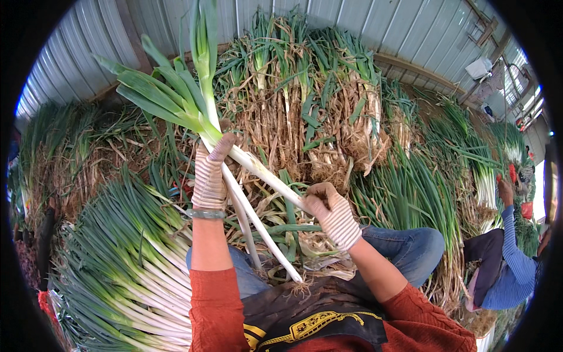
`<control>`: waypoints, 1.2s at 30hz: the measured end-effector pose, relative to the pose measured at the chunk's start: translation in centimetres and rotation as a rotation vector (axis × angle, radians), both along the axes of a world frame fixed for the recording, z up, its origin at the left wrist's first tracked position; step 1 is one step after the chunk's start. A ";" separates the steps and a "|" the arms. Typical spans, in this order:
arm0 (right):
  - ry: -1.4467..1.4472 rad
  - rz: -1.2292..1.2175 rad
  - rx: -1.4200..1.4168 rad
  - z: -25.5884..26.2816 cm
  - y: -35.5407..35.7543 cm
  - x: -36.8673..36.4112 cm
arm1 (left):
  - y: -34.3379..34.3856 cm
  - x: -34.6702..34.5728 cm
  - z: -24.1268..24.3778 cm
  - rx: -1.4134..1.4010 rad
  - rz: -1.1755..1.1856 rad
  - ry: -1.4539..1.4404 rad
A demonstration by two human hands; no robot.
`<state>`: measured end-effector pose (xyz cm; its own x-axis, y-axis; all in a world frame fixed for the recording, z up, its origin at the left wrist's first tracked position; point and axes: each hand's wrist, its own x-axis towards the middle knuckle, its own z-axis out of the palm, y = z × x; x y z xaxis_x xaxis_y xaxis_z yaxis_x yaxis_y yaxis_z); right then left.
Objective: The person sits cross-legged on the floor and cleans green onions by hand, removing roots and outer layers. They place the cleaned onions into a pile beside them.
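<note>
My left hand (212, 169), in a striped work glove, grips crossed scallions (206, 125) just below their green leaves. One peeled white stalk (259, 229) slants down from it to a rooted end above my apron (308, 303). A second stalk (266, 176) runs down and right to my right hand (330, 211), also gloved, whose fingers and thumb pinch its lower end. A paler stem (243, 224) hangs behind the white stalk. The root end of the second stalk is hidden by my right hand.
Peeled scallions (145, 273) lie fanned out at my left. Unpeeled, dry-skinned scallions (303, 110) lean against the corrugated metal wall (343, 17). More scallions (409, 198) lie at my right. Leaf scraps (286, 242) cover the ground ahead. Another person (506, 273) sits at far right.
</note>
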<state>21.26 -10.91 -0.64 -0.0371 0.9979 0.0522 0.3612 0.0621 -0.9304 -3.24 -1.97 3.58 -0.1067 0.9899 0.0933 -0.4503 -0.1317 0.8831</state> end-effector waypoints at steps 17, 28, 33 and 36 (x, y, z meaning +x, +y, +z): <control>0.626 -0.228 -0.586 -6.5 3.1 2.1 | -0.9 1.4 0.3 0.079 -0.126 -0.012; 0.503 0.420 -0.713 -3.4 -6.3 5.3 | 0.5 -3.7 -1.4 -0.175 0.127 -0.244; 0.410 0.492 -0.628 -1.6 -4.6 3.9 | 1.7 -3.0 -3.3 -0.231 0.004 -0.370; 0.415 0.805 -0.546 -5.8 -4.7 3.8 | 1.7 -2.3 -3.1 -0.205 -0.031 -0.467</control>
